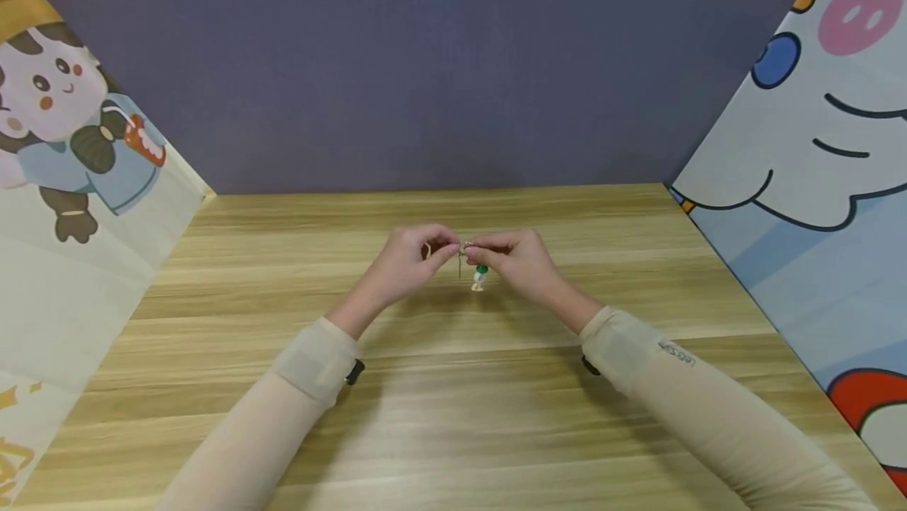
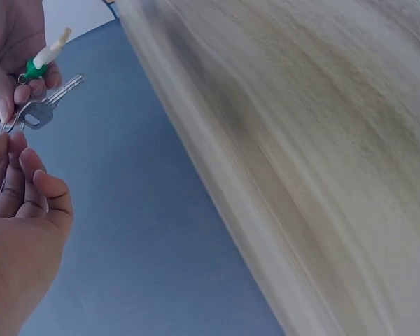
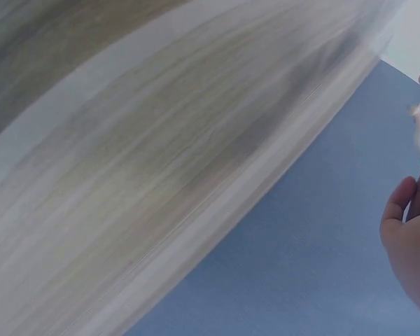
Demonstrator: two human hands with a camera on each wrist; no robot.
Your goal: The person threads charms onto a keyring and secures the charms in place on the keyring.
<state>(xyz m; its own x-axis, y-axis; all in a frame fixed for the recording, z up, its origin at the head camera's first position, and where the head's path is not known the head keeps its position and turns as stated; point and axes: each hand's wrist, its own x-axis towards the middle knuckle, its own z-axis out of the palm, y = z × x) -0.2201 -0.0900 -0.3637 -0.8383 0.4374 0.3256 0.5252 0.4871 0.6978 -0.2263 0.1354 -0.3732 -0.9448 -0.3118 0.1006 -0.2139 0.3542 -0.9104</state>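
Note:
Over the middle of the table, both hands meet at a small metal key ring (image 2: 10,127). My left hand (image 1: 416,255) pinches the ring between thumb and forefinger. From the other side my right hand (image 1: 520,261) pinches it too, thumb against finger. A silver key (image 2: 45,108) hangs by its head at the ring, in the gap between the hands. Below the right fingers dangles a small charm (image 1: 479,278) with a green top and white body. In the right wrist view the right hand (image 3: 414,238) is partly cut off, and its grip is hidden.
The wood-grain table (image 1: 453,416) lies beneath both forearms. A dark blue-grey panel (image 1: 439,70) stands along its far edge. Cartoon-printed panels flank it, one on the left (image 1: 106,275) and one on the right (image 1: 801,259).

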